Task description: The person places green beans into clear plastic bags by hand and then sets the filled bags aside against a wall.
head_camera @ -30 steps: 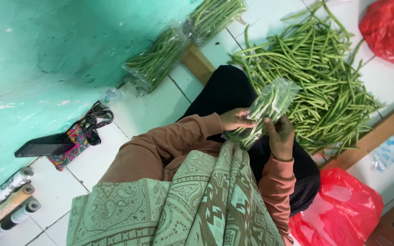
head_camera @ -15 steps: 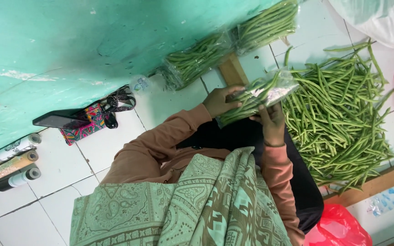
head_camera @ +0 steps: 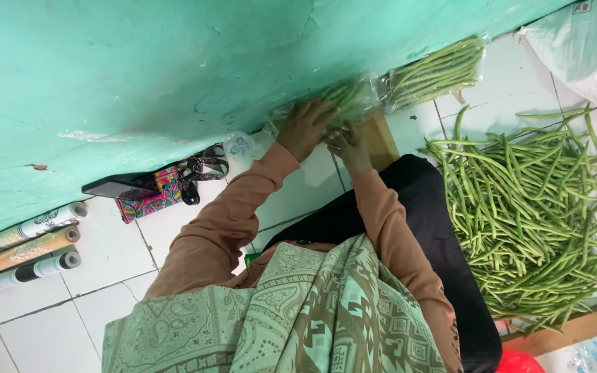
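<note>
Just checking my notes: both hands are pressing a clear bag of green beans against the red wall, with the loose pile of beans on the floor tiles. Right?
Not quite. The head view shows the wall is turquoise green, not red. Otherwise yes: left hand and right hand are on the clear plastic bag of green beans, loose bean pile on the tiles.

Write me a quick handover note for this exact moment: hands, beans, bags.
Left hand: flat on a clear bag of beans at the foot of the green wall.
Right hand: touching the same bag from the near side; grip not clear.
Second filled bag lies beside it along the wall.
Done: two bags filled.
Left: a big loose bean pile on the tile floor to the person's right, unbagged.
</note>
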